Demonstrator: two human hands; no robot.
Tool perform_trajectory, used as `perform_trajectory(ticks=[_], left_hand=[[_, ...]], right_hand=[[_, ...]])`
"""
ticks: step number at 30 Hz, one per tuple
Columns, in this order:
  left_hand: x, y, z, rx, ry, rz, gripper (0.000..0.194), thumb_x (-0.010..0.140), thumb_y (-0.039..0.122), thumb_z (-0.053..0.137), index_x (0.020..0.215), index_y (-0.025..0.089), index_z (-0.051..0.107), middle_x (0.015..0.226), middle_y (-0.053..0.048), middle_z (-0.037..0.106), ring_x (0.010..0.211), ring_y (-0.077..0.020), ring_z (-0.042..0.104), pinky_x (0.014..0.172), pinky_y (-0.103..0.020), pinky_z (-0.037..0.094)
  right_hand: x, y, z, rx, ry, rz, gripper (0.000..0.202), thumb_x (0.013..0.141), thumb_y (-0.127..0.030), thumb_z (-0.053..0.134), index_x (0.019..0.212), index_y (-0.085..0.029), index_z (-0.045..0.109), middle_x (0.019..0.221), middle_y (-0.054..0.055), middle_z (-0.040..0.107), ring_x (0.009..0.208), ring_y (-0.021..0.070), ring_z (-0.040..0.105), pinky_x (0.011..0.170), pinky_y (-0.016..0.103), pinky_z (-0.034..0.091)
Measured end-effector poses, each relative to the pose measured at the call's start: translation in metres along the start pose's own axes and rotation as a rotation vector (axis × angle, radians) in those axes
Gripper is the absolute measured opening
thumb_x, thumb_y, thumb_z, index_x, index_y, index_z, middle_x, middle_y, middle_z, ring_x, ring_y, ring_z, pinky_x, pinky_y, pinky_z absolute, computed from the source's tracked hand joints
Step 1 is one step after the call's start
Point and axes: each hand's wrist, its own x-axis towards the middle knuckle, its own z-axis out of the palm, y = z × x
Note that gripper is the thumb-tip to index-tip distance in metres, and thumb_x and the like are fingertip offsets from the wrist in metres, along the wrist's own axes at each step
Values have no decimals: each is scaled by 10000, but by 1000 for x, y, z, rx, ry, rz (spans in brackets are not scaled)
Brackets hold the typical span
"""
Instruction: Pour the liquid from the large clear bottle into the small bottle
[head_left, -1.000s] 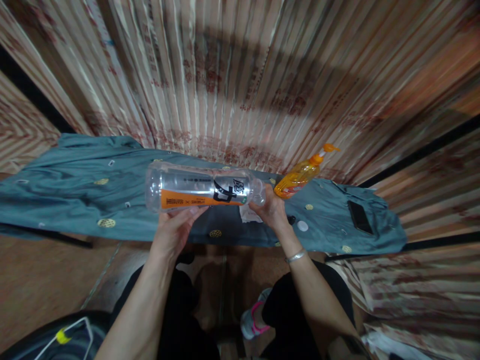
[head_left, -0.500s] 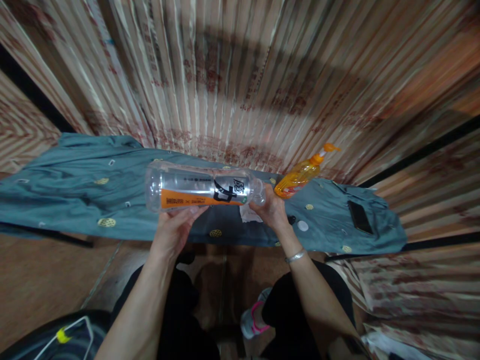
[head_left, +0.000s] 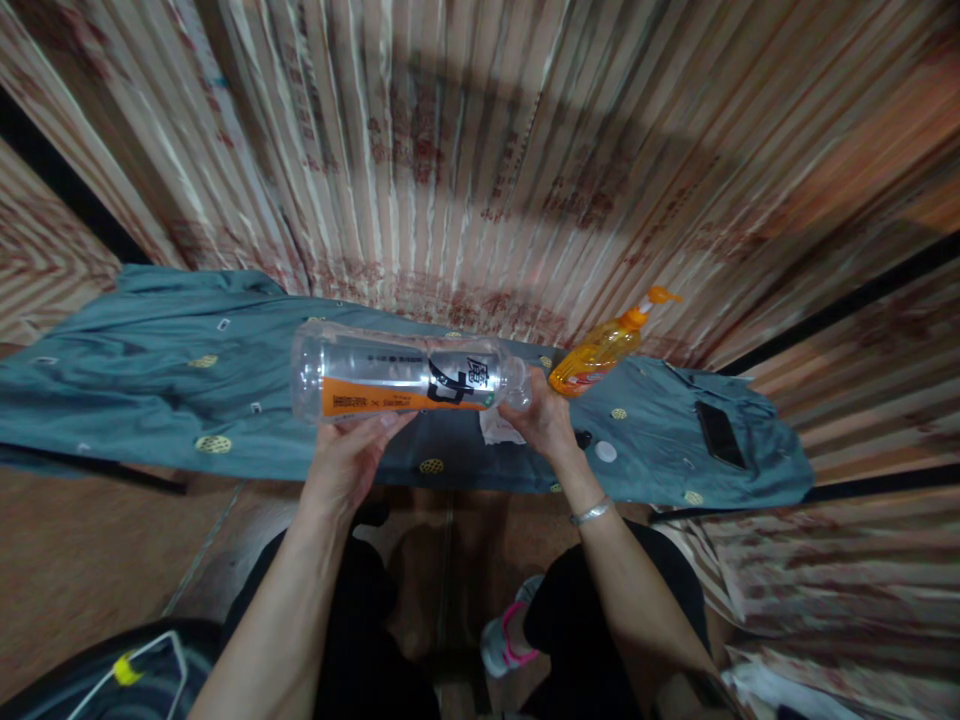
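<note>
A large clear plastic bottle (head_left: 397, 370) with a silver and orange label lies sideways in the air above the cloth, its neck to the right. My left hand (head_left: 356, 455) supports it from below near the base end, with the fingers partly hidden behind it. At the neck, my right hand (head_left: 546, 415) is closed around the bottle; whether a cap is on cannot be made out. Just beyond the right hand stands an orange pump bottle (head_left: 596, 355) of yellow-orange liquid. Beneath the held bottle, a small white paper (head_left: 501, 428) rests on the cloth.
A teal patterned cloth (head_left: 150, 370) covers the narrow table. On its right side lie a black phone (head_left: 720, 435), a white round cap (head_left: 606, 452) and a small dark object (head_left: 583, 439). Striped curtains (head_left: 465, 150) hang behind, and black frame bars (head_left: 67, 170) slant at the sides.
</note>
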Motion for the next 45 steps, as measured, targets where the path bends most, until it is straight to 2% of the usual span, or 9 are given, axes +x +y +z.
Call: perform_trajectory(ticks=[5, 11, 18, 27, 39, 45], left_hand=[[0, -1, 0, -11, 19, -3, 670, 468, 233, 958, 1095, 282, 726, 836, -2, 793, 908, -279, 776, 1012, -583, 606], [0, 0, -1, -10, 11, -7, 728, 483, 198, 949, 1155, 337, 705, 871, 25, 803, 881, -257, 780, 1032, -612, 588], [0, 0, 0, -20, 12, 2, 723, 475, 219, 966, 1144, 318, 712, 906, 10, 811, 878, -249, 780, 1006, -569, 614], [-2, 2, 3, -15, 19, -8, 683, 468, 225, 964, 1114, 272, 745, 835, -14, 798, 919, -309, 779, 1033, -621, 588], [-2, 3, 4, -11, 5, 2, 702, 470, 196, 945, 1120, 329, 716, 844, 22, 792, 876, -254, 772, 1023, -599, 595], [-2, 4, 5, 5, 4, -4, 659, 477, 212, 943, 1096, 290, 732, 825, 3, 786, 901, -273, 773, 1044, -612, 579]], right_hand=[[1, -2, -3, 14, -38, 21, 484, 823, -371, 712, 1248, -207, 550, 1078, 99, 788, 945, 294, 782, 779, 348, 604], [1, -3, -4, 31, -28, 38, 474, 810, -367, 727, 1228, -210, 568, 1093, 101, 787, 947, 295, 781, 793, 354, 608], [1, -5, -7, 30, -62, 50, 513, 807, -352, 734, 1259, -199, 546, 1095, 100, 788, 991, 300, 774, 826, 362, 602], [0, -3, -4, 15, -37, 25, 489, 818, -363, 714, 1250, -215, 541, 1087, 94, 791, 962, 294, 782, 796, 359, 605], [-1, 0, -2, 32, -13, -3, 466, 830, -383, 704, 1236, -214, 550, 1075, 88, 787, 954, 281, 780, 789, 343, 608], [-1, 0, 0, 26, 1, -1, 478, 830, -386, 706, 1246, -214, 547, 1063, 89, 786, 942, 284, 778, 792, 351, 607]])
